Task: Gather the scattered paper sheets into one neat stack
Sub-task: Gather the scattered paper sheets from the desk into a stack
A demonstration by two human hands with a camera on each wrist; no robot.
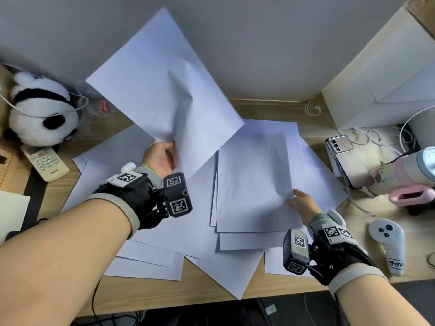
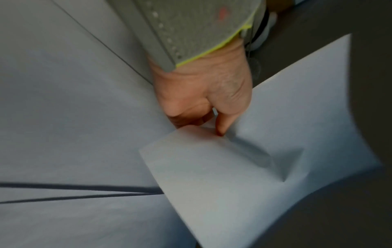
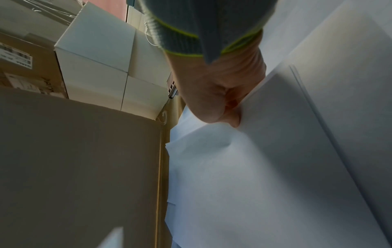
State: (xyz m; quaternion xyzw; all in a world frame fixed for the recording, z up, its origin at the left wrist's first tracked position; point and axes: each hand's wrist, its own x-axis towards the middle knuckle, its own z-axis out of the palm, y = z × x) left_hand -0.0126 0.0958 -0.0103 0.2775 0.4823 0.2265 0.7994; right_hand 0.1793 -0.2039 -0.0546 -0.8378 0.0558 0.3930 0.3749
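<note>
While most of the paper sheets (image 1: 179, 231) lie spread and overlapping across the wooden desk (image 1: 146, 295), the head view shows the left hand (image 1: 160, 156) pinching the near edge of one raised sheet (image 1: 164, 90), which stands lifted and creased above the others. The right hand (image 1: 303, 203) grips the near right corner of a small stack (image 1: 254, 184) that rests on the spread sheets, right of the middle. A panda toy (image 1: 40, 111) and a remote control (image 1: 44, 163) sit at the left edge of the desk; a phone (image 1: 341, 149), a white box (image 1: 381, 85) and a game controller (image 1: 388, 243) sit at the right.

From the left wrist, the left hand (image 2: 203, 94) has its thumb (image 2: 224, 120) pressed on top of the raised sheet (image 2: 244, 167) with curled fingers beneath, and the paper buckles just past the thumb. More sheets (image 2: 63, 117) lie flat below.

From the right wrist, the right hand (image 3: 216, 94) is curled round the edge of the stack (image 3: 286, 151), its fingers tucked under and the paper dented at the grip. White boxes (image 3: 95, 58) stand behind.
</note>
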